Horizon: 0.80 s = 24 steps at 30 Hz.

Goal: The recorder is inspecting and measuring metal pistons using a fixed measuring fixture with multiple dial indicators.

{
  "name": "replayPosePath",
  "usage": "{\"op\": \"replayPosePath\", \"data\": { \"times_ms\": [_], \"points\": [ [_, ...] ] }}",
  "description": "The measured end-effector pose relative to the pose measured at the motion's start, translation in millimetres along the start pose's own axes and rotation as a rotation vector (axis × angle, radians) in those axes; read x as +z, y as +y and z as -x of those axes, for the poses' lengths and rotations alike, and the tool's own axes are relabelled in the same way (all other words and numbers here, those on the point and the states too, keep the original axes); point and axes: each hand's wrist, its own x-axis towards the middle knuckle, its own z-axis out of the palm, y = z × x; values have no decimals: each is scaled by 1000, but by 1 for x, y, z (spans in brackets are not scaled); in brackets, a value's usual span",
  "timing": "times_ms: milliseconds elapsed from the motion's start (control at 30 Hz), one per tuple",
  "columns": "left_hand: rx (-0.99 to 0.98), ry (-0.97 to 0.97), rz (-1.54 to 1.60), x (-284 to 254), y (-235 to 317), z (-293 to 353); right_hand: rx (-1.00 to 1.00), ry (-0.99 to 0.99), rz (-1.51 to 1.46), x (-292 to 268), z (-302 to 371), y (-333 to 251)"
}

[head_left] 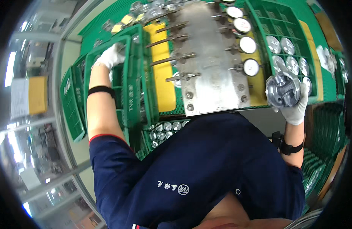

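Observation:
My right hand (298,110), in a white glove, is closed around a grey metal piston (283,91). The piston's hollow underside, with its inner webs, faces up. It is held over the near end of a green divided crate (313,72), where several shiny pistons (292,65) sit in compartments. On the left, my gloved left hand (112,57) reaches down into another green crate (127,91). Its fingers are curled, and the crate and glove hide most of what they grip. A bit of grey metal shows by the fingertips.
Between the crates stands a metal plate fixture (210,65) with rods along its left side. Round white-faced gauges (247,45) line its right side. Yellow strips (162,72) flank it. Loose metal parts (153,11) lie at the back left. More pistons (160,135) fill a lower crate.

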Motion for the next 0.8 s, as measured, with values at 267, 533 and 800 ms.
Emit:
{"op": "replayPosePath", "data": {
  "times_ms": [267,533,800],
  "points": [
    [-91,208,-45,54,-79,-26,-193,273,60,-64,-2,-76],
    [-98,564,503,-32,-22,88,-459,560,796,-142,-116,-121],
    [78,662,2100,-8,89,209,-57,816,1957,-221,-220,-98]
  ]
}}
